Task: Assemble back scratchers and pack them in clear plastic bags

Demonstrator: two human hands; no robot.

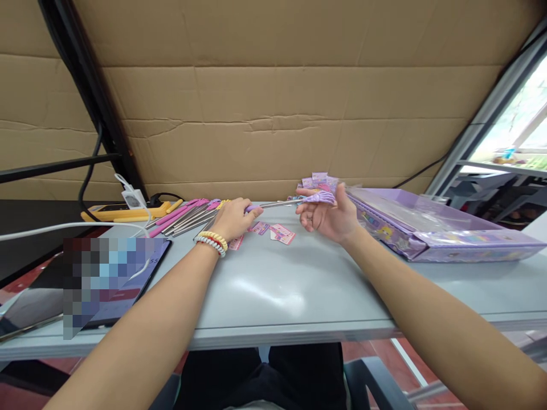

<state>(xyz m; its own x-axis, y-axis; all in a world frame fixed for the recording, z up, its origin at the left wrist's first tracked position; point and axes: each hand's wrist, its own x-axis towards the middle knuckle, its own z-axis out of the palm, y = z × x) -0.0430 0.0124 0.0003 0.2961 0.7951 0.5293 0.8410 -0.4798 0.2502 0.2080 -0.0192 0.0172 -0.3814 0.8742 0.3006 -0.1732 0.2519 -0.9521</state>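
Note:
A telescopic back scratcher with a purple hand-shaped head and a metal rod stretches sideways above the table. My left hand is closed around its purple handle. At the other end, my right hand is palm up with thumb and fingers apart, and the purple head lies over its palm and fingers. Whether that palm touches the head is hard to tell. Left of my left hand lies a pile of back scratchers with pink handles and metal rods. Small printed cards rest on the table below the rod.
A purple printed box stands on the right of the grey table. More cards stand behind my right hand. At left are a yellow-edged device, a white charger with cable, and a tablet. Cardboard backs the table.

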